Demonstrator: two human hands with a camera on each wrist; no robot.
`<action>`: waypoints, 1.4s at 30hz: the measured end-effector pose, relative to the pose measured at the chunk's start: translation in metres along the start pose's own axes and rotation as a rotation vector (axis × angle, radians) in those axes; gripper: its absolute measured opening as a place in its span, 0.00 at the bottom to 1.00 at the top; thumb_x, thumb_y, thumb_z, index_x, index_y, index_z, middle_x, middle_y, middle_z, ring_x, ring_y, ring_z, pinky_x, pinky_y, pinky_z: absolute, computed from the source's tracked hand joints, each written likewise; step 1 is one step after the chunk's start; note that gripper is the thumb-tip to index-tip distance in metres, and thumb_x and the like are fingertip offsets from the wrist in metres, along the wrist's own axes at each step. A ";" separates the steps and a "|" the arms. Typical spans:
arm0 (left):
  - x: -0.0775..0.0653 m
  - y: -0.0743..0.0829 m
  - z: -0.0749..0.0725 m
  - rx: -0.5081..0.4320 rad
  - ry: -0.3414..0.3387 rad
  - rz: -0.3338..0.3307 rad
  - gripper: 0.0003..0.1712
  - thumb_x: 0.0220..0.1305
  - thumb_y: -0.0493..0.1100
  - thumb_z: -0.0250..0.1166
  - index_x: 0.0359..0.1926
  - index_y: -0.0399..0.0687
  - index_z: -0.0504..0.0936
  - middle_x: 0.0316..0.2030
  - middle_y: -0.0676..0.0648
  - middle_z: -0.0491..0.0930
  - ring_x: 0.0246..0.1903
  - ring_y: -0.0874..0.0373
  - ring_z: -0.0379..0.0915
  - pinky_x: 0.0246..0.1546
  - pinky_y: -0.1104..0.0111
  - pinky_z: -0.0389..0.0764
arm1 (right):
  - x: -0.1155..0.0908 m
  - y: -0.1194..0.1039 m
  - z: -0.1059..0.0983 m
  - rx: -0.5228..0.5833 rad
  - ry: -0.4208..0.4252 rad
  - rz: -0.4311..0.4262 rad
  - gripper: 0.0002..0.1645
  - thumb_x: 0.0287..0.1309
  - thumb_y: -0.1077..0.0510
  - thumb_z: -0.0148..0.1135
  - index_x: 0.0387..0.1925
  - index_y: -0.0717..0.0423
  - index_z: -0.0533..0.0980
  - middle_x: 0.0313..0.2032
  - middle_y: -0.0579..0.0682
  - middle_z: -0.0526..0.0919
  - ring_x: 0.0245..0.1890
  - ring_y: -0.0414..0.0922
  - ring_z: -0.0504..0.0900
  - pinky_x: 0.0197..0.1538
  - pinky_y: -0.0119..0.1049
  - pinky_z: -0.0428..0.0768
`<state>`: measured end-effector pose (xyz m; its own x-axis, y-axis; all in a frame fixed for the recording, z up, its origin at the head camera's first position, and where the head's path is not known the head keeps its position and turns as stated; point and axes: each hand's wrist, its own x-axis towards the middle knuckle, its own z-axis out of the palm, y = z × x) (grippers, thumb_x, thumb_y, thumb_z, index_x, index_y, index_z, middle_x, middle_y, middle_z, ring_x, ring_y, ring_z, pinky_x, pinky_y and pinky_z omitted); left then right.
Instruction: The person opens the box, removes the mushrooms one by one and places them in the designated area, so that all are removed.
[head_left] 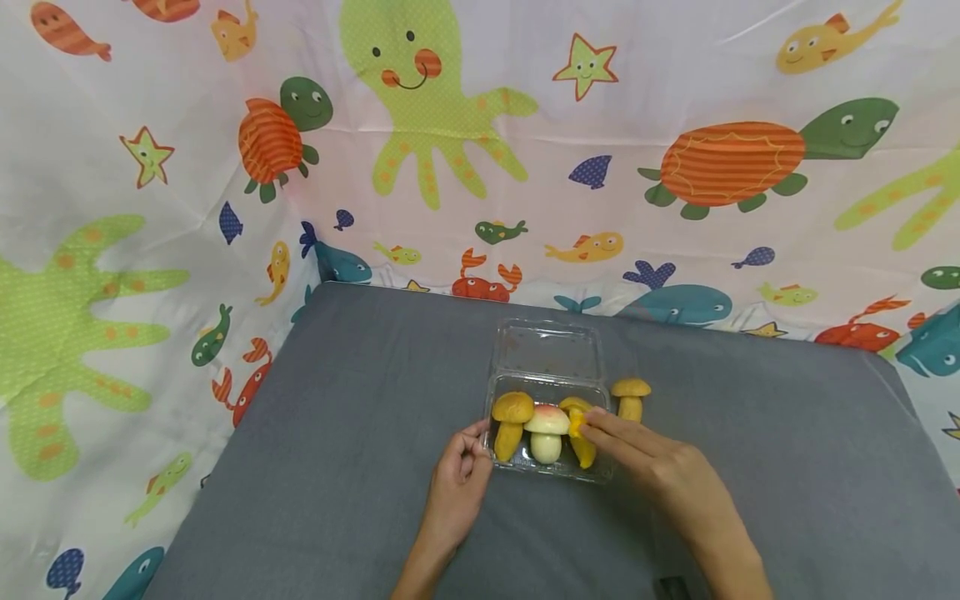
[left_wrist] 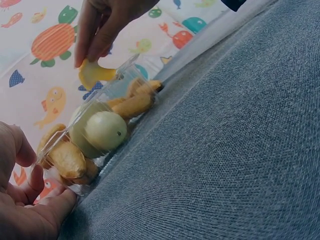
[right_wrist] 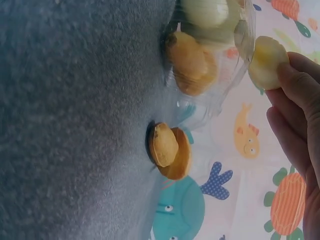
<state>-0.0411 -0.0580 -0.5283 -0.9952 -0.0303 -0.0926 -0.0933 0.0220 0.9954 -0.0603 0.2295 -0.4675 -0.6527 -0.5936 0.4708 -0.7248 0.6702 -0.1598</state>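
My left hand (head_left: 456, 482) grips the near left corner of a clear plastic clamshell box (head_left: 551, 473). The box stands with its lid (head_left: 550, 350) folded back. Inside it lie a brownish-yellow toy mushroom (head_left: 510, 429) at the left, a red-and-white-capped mushroom (head_left: 547, 429) in the middle and another yellow mushroom (head_left: 582, 454) at the right. Over the right side of the box, my right hand (head_left: 660, 471) pinches a small yellow mushroom-like piece (left_wrist: 95, 75) between thumb and fingers. The right wrist view shows this piece's pale oval end (right_wrist: 266, 62) above the rim.
One more brownish-yellow mushroom (head_left: 632, 398) lies outside the box, just off its right side. A grey cloth (head_left: 360, 400) covers the table. Behind and to the left hangs a curtain (head_left: 480, 150) printed with sea animals. A dark object (head_left: 672, 587) shows at the near edge.
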 end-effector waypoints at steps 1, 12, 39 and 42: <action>0.000 0.000 0.000 0.000 -0.001 -0.001 0.02 0.75 0.32 0.56 0.40 0.40 0.72 0.71 0.43 0.74 0.72 0.49 0.68 0.66 0.65 0.72 | -0.001 0.001 -0.001 0.000 -0.002 0.007 0.26 0.83 0.51 0.41 0.66 0.51 0.81 0.66 0.47 0.83 0.57 0.49 0.87 0.47 0.42 0.86; -0.001 -0.001 0.000 -0.002 0.000 0.004 0.02 0.75 0.33 0.56 0.40 0.40 0.73 0.71 0.44 0.74 0.72 0.49 0.69 0.66 0.65 0.72 | -0.005 0.012 -0.014 -0.029 0.028 0.140 0.50 0.35 0.76 0.84 0.64 0.47 0.83 0.63 0.46 0.85 0.52 0.49 0.89 0.46 0.41 0.84; 0.001 0.000 -0.002 0.008 -0.012 0.001 0.02 0.75 0.33 0.56 0.40 0.41 0.72 0.71 0.44 0.74 0.69 0.49 0.71 0.60 0.66 0.75 | -0.023 0.053 -0.026 -0.138 0.146 0.347 0.36 0.43 0.75 0.80 0.58 0.56 0.85 0.57 0.55 0.88 0.51 0.56 0.89 0.45 0.50 0.82; 0.000 0.000 -0.001 0.014 -0.009 -0.001 0.02 0.75 0.33 0.56 0.40 0.42 0.72 0.71 0.44 0.74 0.70 0.49 0.71 0.61 0.66 0.75 | -0.025 0.056 -0.023 -0.135 0.141 0.362 0.34 0.44 0.74 0.81 0.57 0.57 0.85 0.55 0.56 0.89 0.50 0.57 0.89 0.44 0.52 0.83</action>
<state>-0.0414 -0.0595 -0.5282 -0.9953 -0.0215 -0.0940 -0.0947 0.0360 0.9949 -0.0790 0.2923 -0.4680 -0.8166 -0.2483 0.5211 -0.4127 0.8823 -0.2264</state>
